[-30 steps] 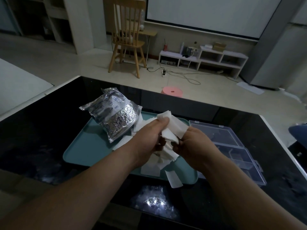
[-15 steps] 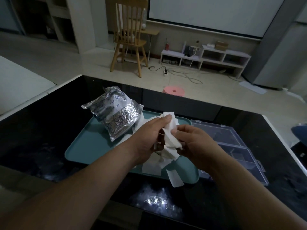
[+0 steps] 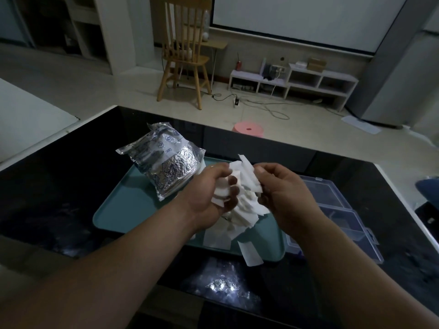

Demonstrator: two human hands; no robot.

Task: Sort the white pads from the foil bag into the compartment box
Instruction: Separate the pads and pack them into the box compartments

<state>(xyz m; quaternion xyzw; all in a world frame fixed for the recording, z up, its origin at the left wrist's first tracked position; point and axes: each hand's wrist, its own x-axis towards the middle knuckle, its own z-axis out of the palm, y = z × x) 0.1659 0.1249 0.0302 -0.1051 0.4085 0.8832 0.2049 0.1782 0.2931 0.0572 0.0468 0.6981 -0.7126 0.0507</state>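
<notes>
Several white pads (image 3: 251,255) are lying at the near edge of the tray (image 3: 123,210). Above them, a bundle (image 3: 247,181) is being gripped by the curled left hand (image 3: 206,195) and pinched by the right hand (image 3: 285,188), probably being squared. Beyond, the foil bag (image 3: 168,167) is resting on the tray. A carry rightward to the open compartment box (image 3: 342,210) is being called for.
</notes>
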